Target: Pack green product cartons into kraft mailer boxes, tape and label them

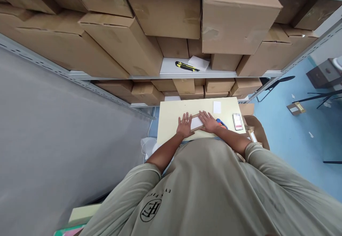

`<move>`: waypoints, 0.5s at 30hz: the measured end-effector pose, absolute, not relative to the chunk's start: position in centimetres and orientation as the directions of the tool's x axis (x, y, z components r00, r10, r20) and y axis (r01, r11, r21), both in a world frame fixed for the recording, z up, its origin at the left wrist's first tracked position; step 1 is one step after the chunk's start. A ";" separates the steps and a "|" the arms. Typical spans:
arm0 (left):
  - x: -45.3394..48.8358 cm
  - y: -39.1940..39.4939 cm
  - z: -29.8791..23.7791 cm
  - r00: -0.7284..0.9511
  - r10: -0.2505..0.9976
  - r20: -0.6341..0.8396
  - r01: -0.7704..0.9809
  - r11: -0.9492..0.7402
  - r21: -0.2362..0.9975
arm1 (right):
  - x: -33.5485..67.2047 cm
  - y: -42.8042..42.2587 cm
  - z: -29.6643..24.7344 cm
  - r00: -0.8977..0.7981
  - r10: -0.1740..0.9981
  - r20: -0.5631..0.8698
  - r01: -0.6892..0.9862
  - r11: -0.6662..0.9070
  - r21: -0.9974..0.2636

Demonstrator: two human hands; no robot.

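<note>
In the head view, the left hand [185,125] and the right hand [208,122] are lying open and flat, not closing, on opposite ends of a narrow brown cardboard box with a white top [196,123]. The box is resting on a pale yellow tabletop [171,122]. A white paper card [217,107], a blurred packaged item [237,121] and a blue-and-orange object [221,123] are lying near the right hand. An open brown carton [258,131] is standing past the table edge, its contents unclear. Closed brown cardboard cartons [240,19] are filling the grey steel shelving [171,65] ahead, where a yellow-and-black utility knife [186,66] is lying.
</note>
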State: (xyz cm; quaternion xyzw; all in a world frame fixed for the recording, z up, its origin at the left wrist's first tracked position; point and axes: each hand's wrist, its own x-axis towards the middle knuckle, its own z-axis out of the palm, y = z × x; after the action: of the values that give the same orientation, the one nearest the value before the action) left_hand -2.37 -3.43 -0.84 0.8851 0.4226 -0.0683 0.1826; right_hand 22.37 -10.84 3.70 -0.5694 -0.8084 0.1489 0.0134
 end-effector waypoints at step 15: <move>-2.7 -1.1 -1.3 0.704 0.633 -0.322 0.709 -0.648 0.278 | 25.4 -10.4 1.7 -0.280 0.906 -0.319 0.953 0.221 -0.208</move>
State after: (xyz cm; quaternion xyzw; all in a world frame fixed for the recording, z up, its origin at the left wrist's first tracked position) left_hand -2.74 -1.10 -1.32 0.9024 0.3718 -0.0982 0.1943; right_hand 25.40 -10.41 1.72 -0.5967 -0.7787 0.1830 -0.0644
